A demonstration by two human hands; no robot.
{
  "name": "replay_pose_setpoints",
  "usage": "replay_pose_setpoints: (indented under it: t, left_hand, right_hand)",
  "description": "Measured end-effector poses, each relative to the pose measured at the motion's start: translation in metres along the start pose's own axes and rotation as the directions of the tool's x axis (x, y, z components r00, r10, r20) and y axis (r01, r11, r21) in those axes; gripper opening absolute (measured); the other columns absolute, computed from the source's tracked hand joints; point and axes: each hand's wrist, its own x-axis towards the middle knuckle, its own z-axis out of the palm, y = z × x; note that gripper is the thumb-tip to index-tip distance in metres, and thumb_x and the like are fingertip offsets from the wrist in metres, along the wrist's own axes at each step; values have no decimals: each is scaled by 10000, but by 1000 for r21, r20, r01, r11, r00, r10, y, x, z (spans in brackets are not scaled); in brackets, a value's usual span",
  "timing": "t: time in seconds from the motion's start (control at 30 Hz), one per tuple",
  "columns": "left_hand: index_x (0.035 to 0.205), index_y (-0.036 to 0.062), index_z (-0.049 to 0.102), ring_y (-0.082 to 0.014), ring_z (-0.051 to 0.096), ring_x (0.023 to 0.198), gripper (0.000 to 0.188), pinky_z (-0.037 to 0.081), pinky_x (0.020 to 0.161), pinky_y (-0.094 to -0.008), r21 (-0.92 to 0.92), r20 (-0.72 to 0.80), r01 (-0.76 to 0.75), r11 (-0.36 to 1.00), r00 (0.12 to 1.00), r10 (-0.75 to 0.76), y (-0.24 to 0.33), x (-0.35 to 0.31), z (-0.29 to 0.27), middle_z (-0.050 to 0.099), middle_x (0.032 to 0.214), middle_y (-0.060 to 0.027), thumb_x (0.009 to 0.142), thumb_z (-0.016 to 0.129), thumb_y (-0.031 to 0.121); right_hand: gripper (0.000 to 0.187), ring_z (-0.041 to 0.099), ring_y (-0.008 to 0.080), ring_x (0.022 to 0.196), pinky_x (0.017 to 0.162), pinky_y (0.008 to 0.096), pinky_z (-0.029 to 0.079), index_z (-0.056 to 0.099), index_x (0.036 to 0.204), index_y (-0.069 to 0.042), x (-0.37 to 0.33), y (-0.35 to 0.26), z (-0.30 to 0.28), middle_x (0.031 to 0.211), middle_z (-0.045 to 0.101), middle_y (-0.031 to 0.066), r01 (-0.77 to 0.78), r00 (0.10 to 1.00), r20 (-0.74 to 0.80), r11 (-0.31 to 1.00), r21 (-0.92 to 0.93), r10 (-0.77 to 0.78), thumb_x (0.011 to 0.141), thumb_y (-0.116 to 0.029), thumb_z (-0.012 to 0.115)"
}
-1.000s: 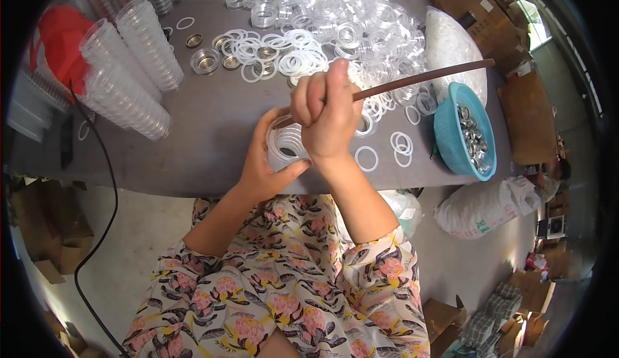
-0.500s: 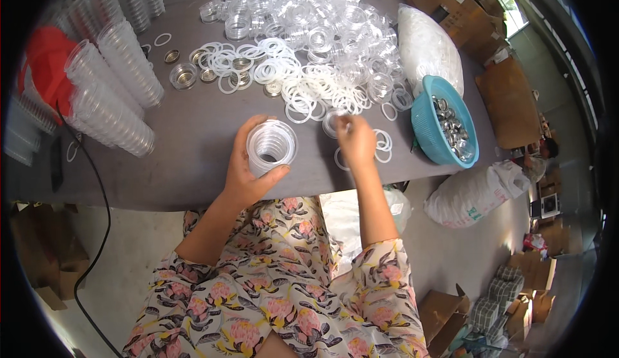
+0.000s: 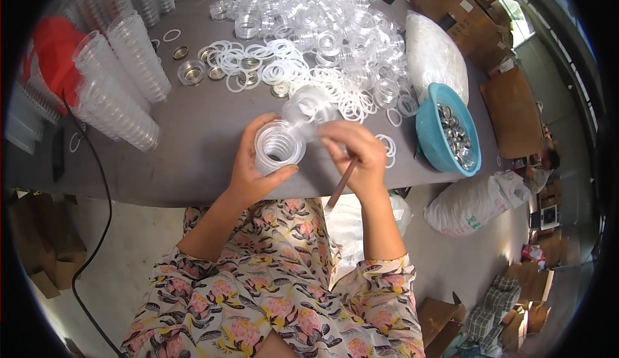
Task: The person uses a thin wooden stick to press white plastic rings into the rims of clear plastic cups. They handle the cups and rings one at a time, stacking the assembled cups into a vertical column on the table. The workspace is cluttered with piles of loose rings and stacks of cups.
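Note:
My left hand (image 3: 248, 161) is wrapped round a stack of clear plastic ring-shaped collars (image 3: 278, 140), its round opening facing up. In my right hand (image 3: 363, 155) the fingertips pinch a clear plastic ring piece (image 3: 303, 108), smeared by motion, close to the top of that stack. A thin brown stick (image 3: 342, 185) also sticks out from under the right palm, slanting down toward my lap. Beyond both hands lie loose white sealing rings (image 3: 284, 69) and a large heap of clear plastic collars (image 3: 322, 19). Several metal lids (image 3: 192, 73) rest among and left of the white rings.
Tall stacks of clear collars (image 3: 138, 58) stand at the left beside a red cloth (image 3: 51, 55) and a black cable (image 3: 106, 197). A blue basket (image 3: 425, 126) of metal lids sits near the right table edge. Behind it lies a full plastic bag (image 3: 437, 52).
My right hand has come from the loose rings toward the left-hand stack, bringing a clear ring piece. The brown stick has come into sight. My left hand still holds the stack.

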Motion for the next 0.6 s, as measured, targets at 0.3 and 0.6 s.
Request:
replay_pose_setpoints:
  t: [0.3, 0.6]
  left_hand:
    - [1318, 2, 255, -243, 380, 1206, 868, 287, 1008, -353, 40, 104, -44, 998, 994, 39, 22, 19, -5, 388, 1286, -171, 612, 749, 102]
    - [1314, 0, 257, -226, 404, 1182, 867, 313, 991, -356, -76, 144, 11, 997, 990, 0, 20, 18, -5, 388, 1289, -160, 609, 746, 125]
  right_hand:
    - [56, 627, 197, 704, 568, 255, 491, 644, 814, -78, 5, -12, 0, 846, 638, 77, 94, 958, 262, 991, 99, -118, 769, -100, 618]
    - [563, 241, 107, 397, 385, 236, 224, 295, 488, -110, 32, -26, -8, 504, 379, 61, -2, 915, -65, 167, 986, 397, 944, -434, 235]
